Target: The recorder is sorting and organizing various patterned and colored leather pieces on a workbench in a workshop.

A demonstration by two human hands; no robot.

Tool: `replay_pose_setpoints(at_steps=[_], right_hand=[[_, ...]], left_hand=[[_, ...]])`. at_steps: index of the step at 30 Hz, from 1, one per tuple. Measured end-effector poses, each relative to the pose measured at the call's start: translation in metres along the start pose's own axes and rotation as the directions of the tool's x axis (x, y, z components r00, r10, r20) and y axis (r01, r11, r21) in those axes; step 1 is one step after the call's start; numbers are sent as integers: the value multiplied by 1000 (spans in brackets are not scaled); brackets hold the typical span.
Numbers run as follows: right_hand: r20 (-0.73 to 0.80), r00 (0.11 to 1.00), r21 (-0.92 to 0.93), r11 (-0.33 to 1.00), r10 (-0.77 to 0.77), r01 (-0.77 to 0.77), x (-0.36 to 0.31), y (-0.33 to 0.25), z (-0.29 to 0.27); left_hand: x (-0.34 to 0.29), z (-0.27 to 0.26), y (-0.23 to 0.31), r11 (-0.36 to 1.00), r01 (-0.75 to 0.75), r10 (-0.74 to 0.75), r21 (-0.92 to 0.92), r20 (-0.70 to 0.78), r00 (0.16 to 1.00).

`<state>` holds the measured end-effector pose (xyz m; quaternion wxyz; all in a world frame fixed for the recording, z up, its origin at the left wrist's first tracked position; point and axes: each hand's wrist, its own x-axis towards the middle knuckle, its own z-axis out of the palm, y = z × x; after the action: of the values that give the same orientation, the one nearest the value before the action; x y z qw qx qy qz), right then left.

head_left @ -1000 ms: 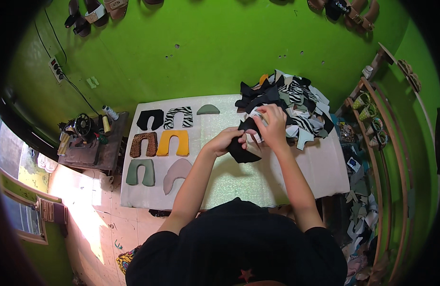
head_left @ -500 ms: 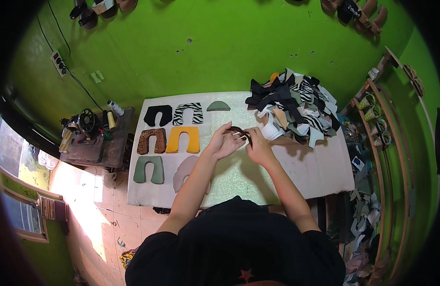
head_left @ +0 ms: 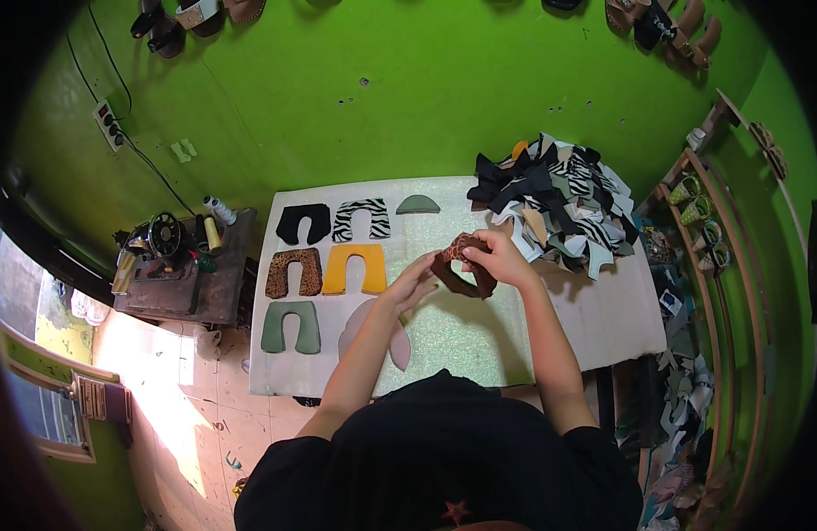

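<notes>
The brown patterned piece point(head_left: 483, 281) is held up over the middle of the surface point(head_left: 594, 319), directly between the hands, with the right hand point(head_left: 501, 257) at its 2 o'clock edge and the left hand point(head_left: 414, 281) at its 9 o'clock side. The right fingers are closed on its upper rim; the left fingers are loosely extended at its near edge, and whether they pinch it I cannot tell. It bends round an opening into a loop, so no clear long axis shows. From it, the leopard-print stack point(head_left: 293, 272) lies toward 9 o'clock, beyond the yellow stack point(head_left: 354, 255), with the left hand nearer; the scrap pile point(head_left: 559, 199) sits toward 2 o'clock, nearer the right.
</notes>
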<state>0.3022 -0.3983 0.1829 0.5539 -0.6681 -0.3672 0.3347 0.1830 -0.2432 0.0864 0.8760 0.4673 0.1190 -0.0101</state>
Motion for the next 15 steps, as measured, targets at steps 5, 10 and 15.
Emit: replay_pose_setpoints(at_steps=[5,10,15], right_hand=[[-75,997,-16,1000,-17,16,4,12,-4],[-138,990,68,998,19,-10,-3,20,-2],[-157,987,195,981,20,11,-11,21,1]], left_hand=[[-4,16,4,975,-74,125,-211,242,962],[-15,12,12,991,-76,87,-108,104,991],[-28,14,28,990,-62,57,128,42,997]])
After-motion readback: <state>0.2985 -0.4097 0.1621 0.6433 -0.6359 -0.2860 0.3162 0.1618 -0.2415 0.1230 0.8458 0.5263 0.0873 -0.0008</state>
